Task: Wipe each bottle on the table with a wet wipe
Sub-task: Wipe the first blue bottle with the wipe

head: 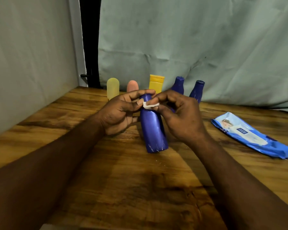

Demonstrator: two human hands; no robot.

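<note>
A dark blue bottle (154, 128) stands on the wooden table (123, 180) in front of me, leaning slightly. My left hand (121, 112) grips its neck from the left, fingers curled over the top. My right hand (178, 113) pinches a small folded white wet wipe (150, 105) against the bottle's shoulder. Behind stand a pale yellow bottle (112, 87), a pink bottle (132, 85), a yellow-capped bottle (156, 82) and two more dark blue bottles (178, 85) (197, 90), partly hidden by my hands.
A blue pack of wet wipes (249, 135) lies flat on the table at the right. A grey-green cloth (189, 47) hangs behind the bottles, and a pale wall (32, 63) borders the table's left side.
</note>
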